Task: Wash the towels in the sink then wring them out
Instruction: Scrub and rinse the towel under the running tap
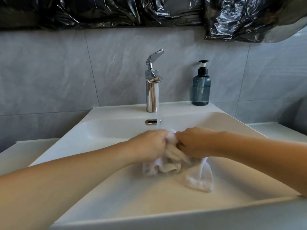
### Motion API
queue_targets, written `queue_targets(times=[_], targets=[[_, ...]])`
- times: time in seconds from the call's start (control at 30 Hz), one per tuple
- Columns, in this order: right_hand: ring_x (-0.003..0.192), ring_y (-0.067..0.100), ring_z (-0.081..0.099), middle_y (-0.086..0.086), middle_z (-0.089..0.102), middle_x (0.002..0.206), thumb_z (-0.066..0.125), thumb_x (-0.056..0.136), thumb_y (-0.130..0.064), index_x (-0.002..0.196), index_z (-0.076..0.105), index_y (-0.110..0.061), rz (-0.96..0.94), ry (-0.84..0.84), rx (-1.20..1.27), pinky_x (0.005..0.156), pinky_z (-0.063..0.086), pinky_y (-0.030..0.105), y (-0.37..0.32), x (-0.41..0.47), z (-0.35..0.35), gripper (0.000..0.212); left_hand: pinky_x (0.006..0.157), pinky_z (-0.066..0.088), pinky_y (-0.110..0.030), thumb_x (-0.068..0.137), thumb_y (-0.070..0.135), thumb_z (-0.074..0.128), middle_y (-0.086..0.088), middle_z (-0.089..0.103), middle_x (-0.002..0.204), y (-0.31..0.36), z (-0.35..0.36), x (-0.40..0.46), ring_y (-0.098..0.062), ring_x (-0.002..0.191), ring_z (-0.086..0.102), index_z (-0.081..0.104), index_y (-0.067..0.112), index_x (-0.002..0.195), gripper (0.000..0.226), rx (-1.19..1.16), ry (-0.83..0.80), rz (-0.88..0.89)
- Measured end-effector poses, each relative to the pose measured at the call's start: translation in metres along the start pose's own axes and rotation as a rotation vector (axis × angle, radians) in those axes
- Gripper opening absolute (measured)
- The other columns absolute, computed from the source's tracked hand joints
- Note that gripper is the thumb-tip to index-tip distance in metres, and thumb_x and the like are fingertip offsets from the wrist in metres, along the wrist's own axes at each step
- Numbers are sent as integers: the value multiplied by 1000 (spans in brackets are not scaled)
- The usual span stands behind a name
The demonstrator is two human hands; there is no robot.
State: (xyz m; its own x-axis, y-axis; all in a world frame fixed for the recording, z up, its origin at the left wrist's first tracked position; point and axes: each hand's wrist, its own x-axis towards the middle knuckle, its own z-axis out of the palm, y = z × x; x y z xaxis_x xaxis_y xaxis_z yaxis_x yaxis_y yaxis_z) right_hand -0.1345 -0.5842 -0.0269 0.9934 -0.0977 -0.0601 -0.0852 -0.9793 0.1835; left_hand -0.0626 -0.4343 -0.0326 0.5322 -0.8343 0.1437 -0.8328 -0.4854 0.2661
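A wet white towel [174,161] is bunched over the middle of the white sink [103,128]. My left hand [149,145] grips its left part with curled fingers. My right hand [192,141] grips it right beside, knuckles nearly touching the left hand. A bunch of cloth sticks up between the two fists. The rest of the towel hangs down and trails to the lower right in the basin. Water runs from the chrome tap [152,90] in a thin stream onto the cloth between my hands.
A blue pump soap bottle [201,87] stands on the sink's back ledge right of the tap. An overflow slot [151,121] sits in the back wall of the basin. Grey tiles and black plastic sheeting [149,10] cover the wall behind.
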Motion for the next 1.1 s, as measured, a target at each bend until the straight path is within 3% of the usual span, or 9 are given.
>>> queue_targets(times=[0.1, 0.27, 0.37, 0.43, 0.57, 0.67, 0.83, 0.97, 1.1], targets=[[80, 22, 50, 5, 59, 92, 35, 104, -37, 106, 61, -12, -91, 53, 279, 73, 37, 32, -5, -13, 1, 36, 72, 42, -30, 97, 16, 42, -1, 61, 99, -15, -3, 5, -18, 85, 55, 50, 27, 84, 19, 98, -3, -53], [82, 23, 52, 4, 61, 96, 40, 101, -30, 102, 55, -15, 3, 24, 32, 71, 39, 30, -2, -2, 0, 21, 69, 40, -10, 101, 17, 38, 15, 57, 86, -9, 4, 0, -7, 81, 54, 47, 39, 75, 35, 17, -60, 13], [81, 22, 48, -1, 49, 83, 34, 104, -39, 92, 48, -18, -72, 46, 124, 72, 37, 32, -17, -8, -3, 28, 81, 50, -32, 86, 26, 44, 10, 61, 100, -29, 0, 7, -19, 91, 58, 52, 34, 92, 13, 137, -77, -89], [86, 25, 52, 3, 53, 90, 32, 105, -40, 96, 52, -15, -114, 73, 144, 74, 39, 33, -20, -14, -6, 33, 81, 52, -37, 76, 31, 41, 3, 65, 107, -33, -3, 7, -23, 92, 60, 57, 29, 107, 34, 227, -96, -113], [93, 26, 61, 2, 59, 97, 29, 103, -39, 101, 55, -18, 35, 43, -81, 76, 48, 37, -1, 5, -7, 34, 72, 42, -24, 106, 29, 40, 11, 58, 88, -20, -13, 7, -7, 81, 53, 55, 26, 83, 27, -82, -193, -63], [83, 24, 55, 0, 53, 84, 29, 101, -46, 93, 52, -18, 89, 69, -79, 73, 45, 36, -5, 12, -10, 37, 64, 39, -30, 103, 25, 43, 1, 56, 83, -35, -28, 15, -17, 76, 52, 55, 18, 83, 24, 101, -133, -152], [121, 30, 48, 9, 50, 131, 45, 98, -30, 134, 49, -10, -58, -48, 152, 99, 41, 40, -23, 5, -38, 41, 73, 37, -37, 87, 15, 51, -5, 48, 103, -44, -40, -6, -31, 99, 47, 32, 15, 96, 21, 380, 137, -275], [88, 20, 55, -1, 59, 98, 57, 86, -21, 108, 55, -20, -38, -176, 321, 74, 43, 32, -22, 20, -42, 22, 85, 43, -38, 78, 66, 52, -5, 44, 114, -17, -31, -16, -26, 102, 49, 42, 27, 97, 45, 49, -130, -376], [78, 16, 57, -5, 60, 86, 64, 82, -33, 85, 55, -29, -101, -66, 307, 66, 44, 28, -20, 29, -29, 11, 72, 44, -34, 79, 57, 61, -5, 51, 105, -30, -19, -13, -27, 91, 54, 47, 20, 94, 42, 305, -116, -320]])
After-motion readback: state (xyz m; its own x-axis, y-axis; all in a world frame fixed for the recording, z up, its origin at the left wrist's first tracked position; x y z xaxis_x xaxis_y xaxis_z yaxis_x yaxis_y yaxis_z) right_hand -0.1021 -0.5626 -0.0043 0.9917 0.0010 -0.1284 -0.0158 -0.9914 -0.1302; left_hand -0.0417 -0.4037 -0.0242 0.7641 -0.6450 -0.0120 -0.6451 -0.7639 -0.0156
